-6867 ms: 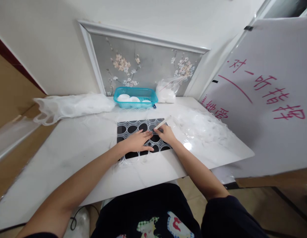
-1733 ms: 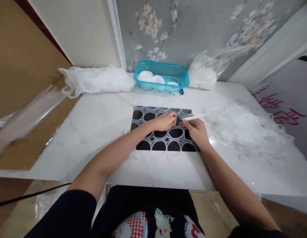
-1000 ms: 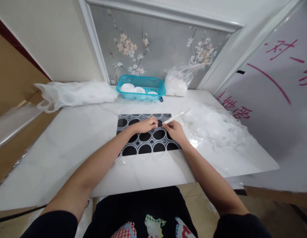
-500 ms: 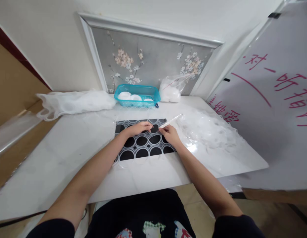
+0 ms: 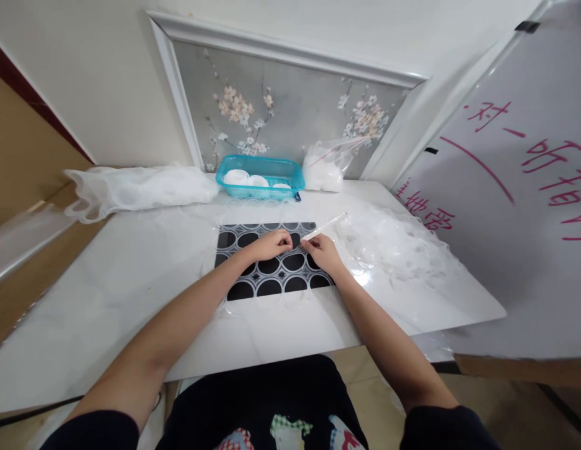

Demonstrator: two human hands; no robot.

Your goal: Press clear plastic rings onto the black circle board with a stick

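My right hand (image 5: 322, 251) is closed around the lower end of a thin white stick (image 5: 326, 225), which slants up to the right. Close by on the left, my left hand (image 5: 274, 244) has its fingers curled together; anything between them is too small or hidden to make out. Both hands are over a black mat (image 5: 240, 290) lying on the table. On top of the mat lies a clear sheet of joined plastic rings (image 5: 281, 263), its outer rings reaching past the mat's edges. My forearms and hands hide parts of it.
Behind the mat stands a blue plastic basket (image 5: 260, 163) with several white round pieces. A clear bag of white material (image 5: 324, 173) is beside it. Clear ring sheets (image 5: 393, 244) are piled on the right, and a whitish bundle (image 5: 149, 190) lies at the back left of the white table (image 5: 107, 294).
My left hand has shifted slightly right, and its fingers have curled in more. My right hand stays almost in place with the white stick.
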